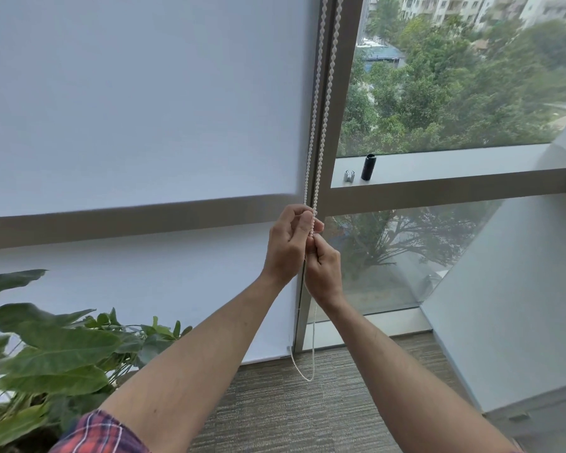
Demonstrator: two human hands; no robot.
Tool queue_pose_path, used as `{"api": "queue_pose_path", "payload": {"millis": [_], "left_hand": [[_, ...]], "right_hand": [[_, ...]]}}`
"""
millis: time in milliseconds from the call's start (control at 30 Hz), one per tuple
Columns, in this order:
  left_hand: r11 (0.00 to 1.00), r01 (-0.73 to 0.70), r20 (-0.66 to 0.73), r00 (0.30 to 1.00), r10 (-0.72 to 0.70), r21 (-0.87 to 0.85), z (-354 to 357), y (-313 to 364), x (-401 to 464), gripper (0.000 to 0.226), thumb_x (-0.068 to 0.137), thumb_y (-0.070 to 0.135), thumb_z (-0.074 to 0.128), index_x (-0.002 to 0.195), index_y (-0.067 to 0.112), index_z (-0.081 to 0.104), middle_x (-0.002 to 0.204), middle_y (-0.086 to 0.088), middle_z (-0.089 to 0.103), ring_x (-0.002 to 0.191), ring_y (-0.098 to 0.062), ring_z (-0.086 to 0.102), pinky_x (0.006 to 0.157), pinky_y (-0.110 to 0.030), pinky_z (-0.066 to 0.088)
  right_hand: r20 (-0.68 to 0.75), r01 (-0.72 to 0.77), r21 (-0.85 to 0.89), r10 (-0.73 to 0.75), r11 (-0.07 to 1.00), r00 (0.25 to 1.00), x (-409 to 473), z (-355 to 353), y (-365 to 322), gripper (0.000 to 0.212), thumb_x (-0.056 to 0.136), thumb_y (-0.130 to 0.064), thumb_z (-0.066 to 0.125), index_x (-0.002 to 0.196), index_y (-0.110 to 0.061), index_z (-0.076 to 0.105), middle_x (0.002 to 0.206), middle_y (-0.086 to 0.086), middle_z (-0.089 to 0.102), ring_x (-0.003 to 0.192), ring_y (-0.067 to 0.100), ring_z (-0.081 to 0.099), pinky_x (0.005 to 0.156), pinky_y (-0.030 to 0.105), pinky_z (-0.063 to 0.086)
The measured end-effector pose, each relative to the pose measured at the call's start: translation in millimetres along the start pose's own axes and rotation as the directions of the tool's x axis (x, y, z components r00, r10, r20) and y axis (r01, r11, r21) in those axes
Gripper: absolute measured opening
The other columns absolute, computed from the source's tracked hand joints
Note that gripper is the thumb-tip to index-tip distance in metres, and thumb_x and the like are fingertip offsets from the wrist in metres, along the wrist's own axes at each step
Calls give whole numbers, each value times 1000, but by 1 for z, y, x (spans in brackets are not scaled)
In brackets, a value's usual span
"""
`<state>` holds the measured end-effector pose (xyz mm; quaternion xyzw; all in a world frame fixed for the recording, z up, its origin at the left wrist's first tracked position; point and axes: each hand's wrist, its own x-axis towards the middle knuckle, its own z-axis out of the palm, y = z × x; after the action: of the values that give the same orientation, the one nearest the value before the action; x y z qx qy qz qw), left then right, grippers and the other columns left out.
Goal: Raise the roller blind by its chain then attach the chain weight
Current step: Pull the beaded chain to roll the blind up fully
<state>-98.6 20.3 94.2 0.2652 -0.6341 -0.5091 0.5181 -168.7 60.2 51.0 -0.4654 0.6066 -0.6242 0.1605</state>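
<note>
Fingers point(303, 223): left hand point(288, 246) and right hand point(324, 273) both curled tight round white bead chain point(321, 103), left above right, touching.
Chain: two strands down the window frame point(337, 93); slack loop below hands, near carpet point(275, 403).
Roller blind point(144, 103): covers left pane, down to near the floor.
Sill point(438, 168): black cylinder point(368, 167) upright, small silver clip point(349, 175) just beside.
Room: leafy plant point(46, 354) lower left; trees and buildings beyond the glass.

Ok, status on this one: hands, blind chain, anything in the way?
Left hand and right hand both gripping bead chain. Roller blind down. Black cylinder and small metal clip on window ledge. Chain path unobstructed.
</note>
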Motion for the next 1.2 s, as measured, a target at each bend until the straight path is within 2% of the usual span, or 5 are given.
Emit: {"api": "queue_pose_path", "payload": {"millis": [500, 600, 767, 1067, 1200], "left_hand": [[999, -8, 41, 999, 9, -35, -1, 18, -18, 14, 99, 16, 52, 97, 16, 66, 74, -5, 64, 60, -20, 63, 61, -28, 53], [998, -36, 45, 998, 38, -55, -1, 26, -19, 14, 99, 18, 51, 98, 18, 65, 69, -3, 61, 53, -19, 59, 55, -27, 50], [997, -34, 38, 999, 37, -76, -1, 29, -27, 20, 101, 14, 46, 97, 7, 64, 50, -10, 41, 40, -11, 38, 41, -23, 35], [997, 58, -10, 998, -58, -58, -5, 32, -46, 27, 97, 25, 48, 76, 19, 65, 52, -4, 29, 48, -12, 26, 48, -38, 19], [994, 94, -20, 995, -95, -53, -8, 28, -53, 29, 99, 18, 48, 78, 10, 65, 50, 9, 36, 48, -7, 32, 49, -26, 26]], "right_hand": [[35, -43, 23, 42, 999, 998, -36, 7, 10, 26, 92, -8, 42, 72, 7, 51, 57, 22, 48, 54, 15, 33, 49, 40, 27], [78, -66, 6, 65, 998, 995, -48, 7, 19, 28, 96, 0, 45, 68, -2, 49, 55, -8, 45, 53, 7, 31, 51, 27, 26], [78, -99, -27, 101, 995, 992, -66, 6, 26, 39, 96, -9, 45, 64, -33, 45, 54, -13, 46, 53, 6, 36, 53, 24, 29], [318, -231, 58, 201, 971, 927, -70, 0, 21, 43, 90, 6, 50, 56, -21, 52, 50, -14, 53, 51, 3, 43, 54, 28, 34], [545, -248, -5, 210, 969, 812, -51, -22, 13, 27, 84, -6, 71, 81, -32, 76, 83, -12, 75, 90, 14, 70, 85, 38, 54]]}}
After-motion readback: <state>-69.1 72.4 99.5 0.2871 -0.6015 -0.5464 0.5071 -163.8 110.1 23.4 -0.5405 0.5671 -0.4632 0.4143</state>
